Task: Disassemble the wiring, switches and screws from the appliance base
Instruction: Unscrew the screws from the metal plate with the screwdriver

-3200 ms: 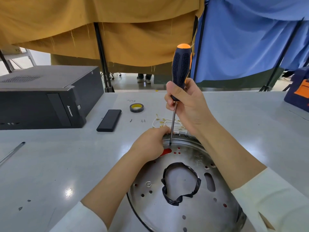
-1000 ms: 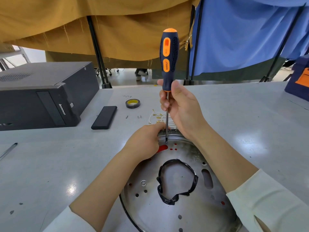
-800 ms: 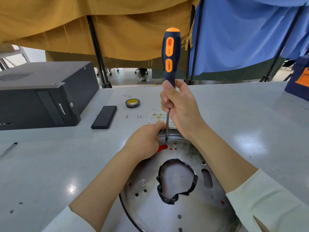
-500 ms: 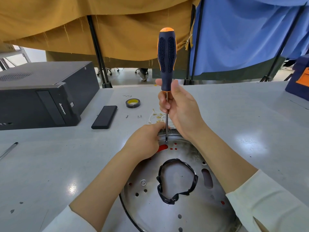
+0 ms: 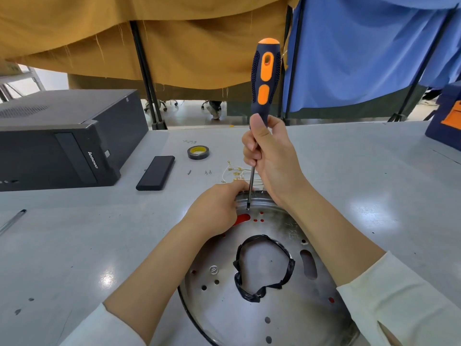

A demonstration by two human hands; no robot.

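Base plate (image 5: 269, 308) of the appliance, a round metal disc with holes and a ring of black tape (image 5: 262, 268) at its middle, lies flat on the grey surface (image 5: 74, 245) directly in front of you. Your left hand (image 5: 214, 211) grasps the plate's far rim with curled fingers. Your right hand (image 5: 272, 161) is wrapped round the lower end of the screwdriver (image 5: 265, 78), thumb up against the black-and-orange handle; the tool stands nearly upright, its tip set on the plate near the far rim, just beside your left hand. Red shows through several openings near the tip.

Beyond the plate on the surface: a loose bundle of pale wires (image 5: 237, 173) with brass terminals, a few small screws (image 5: 207, 172), a roll of tape (image 5: 198, 152), a flat black slab (image 5: 156, 173), and a black computer case (image 5: 62, 138) to your left. A pen (image 5: 12, 219) lies near the left edge.
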